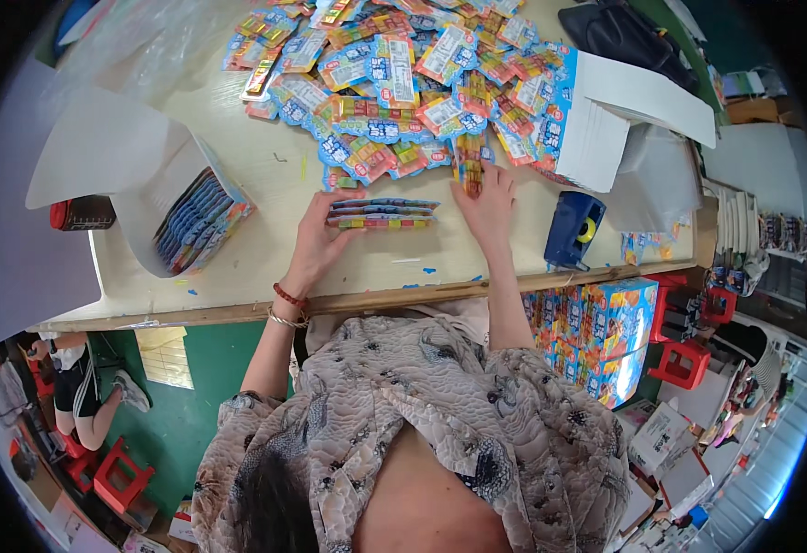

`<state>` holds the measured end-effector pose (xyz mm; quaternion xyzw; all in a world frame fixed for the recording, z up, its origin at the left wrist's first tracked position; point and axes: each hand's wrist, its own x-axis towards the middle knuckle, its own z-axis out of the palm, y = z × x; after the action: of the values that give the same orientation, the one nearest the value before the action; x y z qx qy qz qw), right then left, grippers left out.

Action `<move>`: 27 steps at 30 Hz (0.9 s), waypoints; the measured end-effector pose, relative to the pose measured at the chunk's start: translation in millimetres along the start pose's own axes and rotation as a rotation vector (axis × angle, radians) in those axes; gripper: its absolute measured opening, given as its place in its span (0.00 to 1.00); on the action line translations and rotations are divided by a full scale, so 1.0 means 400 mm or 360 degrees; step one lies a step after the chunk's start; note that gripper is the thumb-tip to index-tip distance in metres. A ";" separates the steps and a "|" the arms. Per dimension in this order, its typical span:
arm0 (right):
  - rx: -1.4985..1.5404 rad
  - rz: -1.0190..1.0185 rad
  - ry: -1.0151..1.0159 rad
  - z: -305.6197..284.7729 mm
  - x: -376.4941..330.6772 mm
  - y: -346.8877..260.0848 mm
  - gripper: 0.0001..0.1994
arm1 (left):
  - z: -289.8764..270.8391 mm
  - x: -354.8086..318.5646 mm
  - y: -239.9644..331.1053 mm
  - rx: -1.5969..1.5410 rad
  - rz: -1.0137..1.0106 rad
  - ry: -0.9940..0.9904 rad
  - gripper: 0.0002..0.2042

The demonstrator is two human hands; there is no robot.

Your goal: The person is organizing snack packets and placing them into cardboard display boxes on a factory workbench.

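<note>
My left hand [313, 241] is closed on the left end of a short stack of candy packs [382, 213], which stand on edge just above the table. The stack has colourful blocks along its near side and blue edges behind. My right hand [490, 214] pinches a single candy pack [469, 166] between thumb and fingers at the near edge of a large pile of candy packs [394, 88]. Left of my hands, an open display box [132, 235] holds a row of similar packs, set upright side by side.
A blue tape dispenser [570, 230] stands near the right front edge. Behind it are an open white carton [597, 138] and a clear plastic tub [657, 175]. A black bag [625, 41] lies at the far right, plastic film [146, 51] at the far left. Printed boxes [597, 336] are stacked below the table.
</note>
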<state>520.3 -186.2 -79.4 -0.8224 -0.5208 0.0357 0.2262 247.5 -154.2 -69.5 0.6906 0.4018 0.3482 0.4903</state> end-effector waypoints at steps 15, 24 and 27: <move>0.1207 -0.0132 -0.0661 -0.083 -0.129 0.011 0.16 | -0.002 -0.043 -0.022 0.0255 0.0343 -0.0190 0.23; 0.1164 -0.0424 -0.0269 -0.087 -0.084 0.001 0.23 | -0.003 -0.051 0.022 -0.0471 -0.0310 -0.0277 0.28; -0.0625 -0.1199 -0.0401 -0.152 -0.024 0.005 0.30 | -0.011 -0.051 0.009 -0.0312 -0.0139 -0.0334 0.29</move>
<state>535.4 -215.6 -27.3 -0.5919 -0.8045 -0.0488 -0.0023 235.5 -171.5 -66.5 0.6538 0.3419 0.2899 0.6096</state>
